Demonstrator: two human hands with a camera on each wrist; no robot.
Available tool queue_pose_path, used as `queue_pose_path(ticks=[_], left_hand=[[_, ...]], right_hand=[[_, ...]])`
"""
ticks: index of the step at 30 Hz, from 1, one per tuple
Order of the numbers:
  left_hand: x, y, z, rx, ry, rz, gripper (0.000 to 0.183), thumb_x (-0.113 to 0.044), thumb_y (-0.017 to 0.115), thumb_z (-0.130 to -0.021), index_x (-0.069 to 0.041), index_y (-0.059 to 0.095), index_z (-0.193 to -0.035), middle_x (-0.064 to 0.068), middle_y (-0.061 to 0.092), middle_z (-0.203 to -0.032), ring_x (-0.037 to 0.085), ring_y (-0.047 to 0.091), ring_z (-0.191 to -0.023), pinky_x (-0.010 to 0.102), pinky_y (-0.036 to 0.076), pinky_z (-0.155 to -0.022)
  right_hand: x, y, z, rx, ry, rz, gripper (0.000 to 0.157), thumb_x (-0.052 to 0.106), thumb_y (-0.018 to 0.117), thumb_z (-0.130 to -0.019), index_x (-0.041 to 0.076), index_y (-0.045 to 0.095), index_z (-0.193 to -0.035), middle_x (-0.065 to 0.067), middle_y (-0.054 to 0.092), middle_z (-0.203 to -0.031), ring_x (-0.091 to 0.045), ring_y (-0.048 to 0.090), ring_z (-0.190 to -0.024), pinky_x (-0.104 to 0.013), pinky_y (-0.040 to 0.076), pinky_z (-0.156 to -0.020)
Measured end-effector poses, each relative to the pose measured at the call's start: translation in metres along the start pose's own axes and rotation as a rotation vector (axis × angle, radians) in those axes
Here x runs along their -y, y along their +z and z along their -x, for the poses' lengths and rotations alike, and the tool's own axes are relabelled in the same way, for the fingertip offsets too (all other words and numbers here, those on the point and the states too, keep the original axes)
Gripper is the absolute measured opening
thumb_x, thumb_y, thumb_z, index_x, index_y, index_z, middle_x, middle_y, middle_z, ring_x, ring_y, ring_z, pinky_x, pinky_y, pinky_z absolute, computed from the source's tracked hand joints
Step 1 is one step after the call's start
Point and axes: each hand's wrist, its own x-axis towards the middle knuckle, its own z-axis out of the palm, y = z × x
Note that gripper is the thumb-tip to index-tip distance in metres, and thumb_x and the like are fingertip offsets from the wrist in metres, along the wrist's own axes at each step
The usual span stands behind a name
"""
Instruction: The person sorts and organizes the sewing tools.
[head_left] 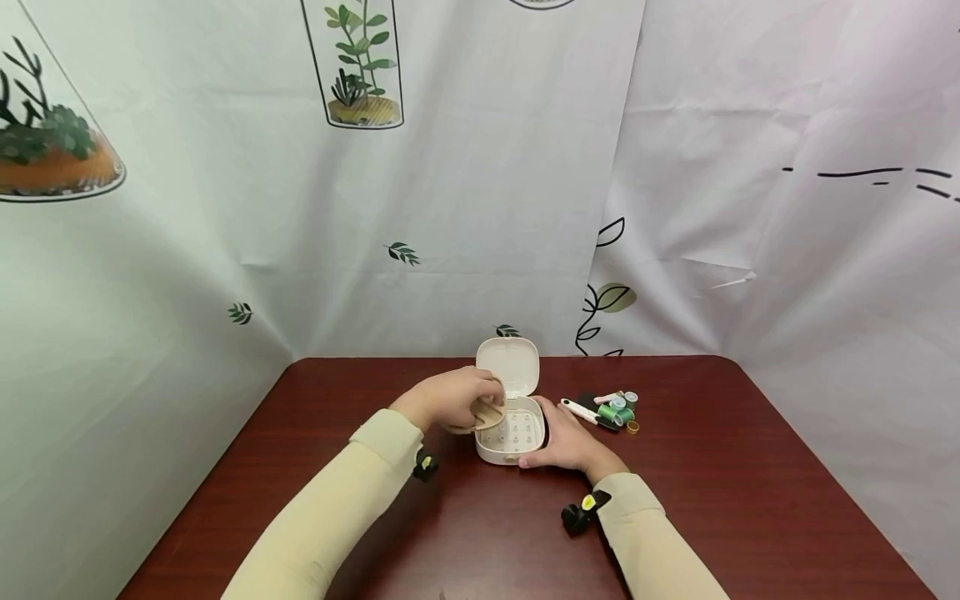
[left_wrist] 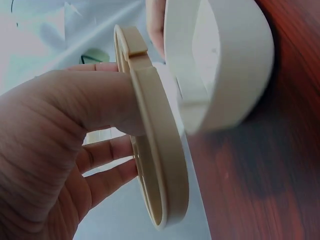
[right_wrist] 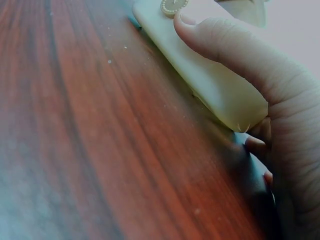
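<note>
A small white sewing box point(head_left: 498, 457) stands on the table with its lid point(head_left: 508, 365) raised at the back. Small bumps dot its inner floor. My left hand point(head_left: 456, 397) pinches a beige tray insert point(head_left: 489, 415) by its rim, tilted over the box's left side. In the left wrist view the insert point(left_wrist: 167, 150) stands nearly on edge beside the box wall point(left_wrist: 245, 65). My right hand point(head_left: 567, 440) grips the box at its right side, the thumb on the front near a round clasp point(right_wrist: 173, 6) and the other fingers behind.
Right of the box lie several thread spools point(head_left: 611, 412), a white-handled tool point(head_left: 581, 412) and a small yellow ring point(head_left: 633, 427). The dark red table point(head_left: 487, 533) reaches back to a printed white cloth point(head_left: 480, 192).
</note>
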Motion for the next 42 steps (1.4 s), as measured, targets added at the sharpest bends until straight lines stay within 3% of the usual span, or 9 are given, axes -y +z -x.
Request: queue_pose_path(ticks=[5, 13, 21, 34, 40, 42], left_hand=[[0.012, -0.002, 0.018, 0.015, -0.083, -0.023, 0.048, 0.007, 0.071, -0.068, -0.023, 0.069, -0.105, -0.009, 0.062, -0.113, 0.014, 0.054, -0.101, 0.030, 0.049, -0.087], [0.031, 0.005, 0.034, -0.006, -0.121, -0.058, 0.050, 0.013, 0.067, -0.066, -0.021, 0.071, -0.102, -0.004, 0.063, -0.113, 0.019, 0.057, -0.103, 0.034, 0.049, -0.090], [0.048, 0.026, 0.031, 0.025, -0.156, -0.099, 0.047, 0.015, 0.067, -0.070, -0.021, 0.069, -0.100, -0.003, 0.062, -0.112, 0.020, 0.056, -0.103, 0.034, 0.051, -0.089], [0.066, 0.053, 0.021, 0.041, -0.140, -0.121, 0.042, 0.009, 0.076, -0.073, -0.022, 0.069, -0.100, -0.001, 0.063, -0.112, 0.022, 0.059, -0.101, 0.034, 0.052, -0.089], [0.072, 0.061, 0.019, -0.015, -0.138, -0.142, 0.038, 0.003, 0.083, -0.072, -0.021, 0.068, -0.098, 0.000, 0.063, -0.108, 0.019, 0.063, -0.094, 0.033, 0.054, -0.085], [0.072, 0.062, 0.016, -0.035, -0.156, -0.159, 0.034, 0.003, 0.080, -0.077, -0.021, 0.069, -0.097, 0.000, 0.064, -0.108, 0.019, 0.063, -0.092, 0.033, 0.053, -0.085]], right_hand=[[-0.001, 0.001, 0.000, 0.000, -0.005, -0.005, 0.113, 0.056, 0.091, -0.062, 0.007, 0.039, -0.149, -0.009, 0.054, -0.141, -0.030, 0.049, -0.133, -0.061, 0.020, -0.118], [0.000, 0.000, 0.001, 0.009, 0.015, 0.003, 0.114, 0.056, 0.090, -0.062, 0.008, 0.037, -0.151, -0.009, 0.052, -0.144, -0.030, 0.046, -0.136, -0.060, 0.017, -0.119], [0.000, 0.000, 0.002, 0.008, 0.009, -0.005, 0.113, 0.055, 0.091, -0.062, 0.007, 0.038, -0.150, -0.009, 0.052, -0.144, -0.030, 0.046, -0.136, -0.060, 0.017, -0.119], [0.001, -0.001, 0.001, 0.003, -0.003, -0.020, 0.112, 0.056, 0.091, -0.062, 0.007, 0.040, -0.149, -0.008, 0.054, -0.142, -0.029, 0.048, -0.134, -0.060, 0.017, -0.119], [-0.002, 0.000, 0.000, 0.005, -0.010, -0.026, 0.112, 0.057, 0.090, -0.062, 0.008, 0.040, -0.149, -0.007, 0.055, -0.141, -0.029, 0.049, -0.134, -0.060, 0.014, -0.120], [-0.003, 0.000, 0.000, -0.003, -0.013, -0.025, 0.112, 0.057, 0.091, -0.061, 0.008, 0.041, -0.148, -0.007, 0.055, -0.140, -0.030, 0.049, -0.133, -0.061, 0.015, -0.120]])
